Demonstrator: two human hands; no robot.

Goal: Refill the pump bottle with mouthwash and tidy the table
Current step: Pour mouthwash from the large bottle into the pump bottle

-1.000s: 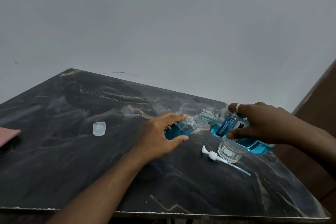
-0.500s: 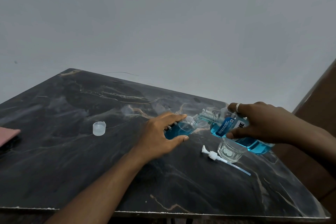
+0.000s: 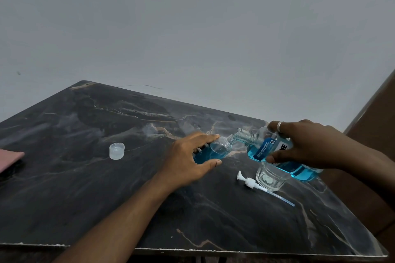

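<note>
My left hand (image 3: 188, 156) grips the small clear pump bottle (image 3: 215, 149), which holds blue liquid and tilts with its open neck pointing right. My right hand (image 3: 305, 145) holds the larger mouthwash bottle (image 3: 275, 156), tipped over to the left, its open threaded mouth touching the small bottle's neck. The white pump head (image 3: 252, 182) with its long dip tube lies on the dark marble table (image 3: 106, 198) in front of the bottles. A clear cap (image 3: 116, 151) stands on the table to the left.
An empty drinking glass (image 3: 270, 178) stands under the tipped mouthwash bottle, beside the pump head. A pink flat object (image 3: 9, 157) pokes in at the left edge. A brown wooden surface (image 3: 376, 134) rises to the right of the table. A grey wall lies behind.
Both hands and both bottles stay almost where they were; the mouthwash bottle's mouth remains at the small bottle's neck.
</note>
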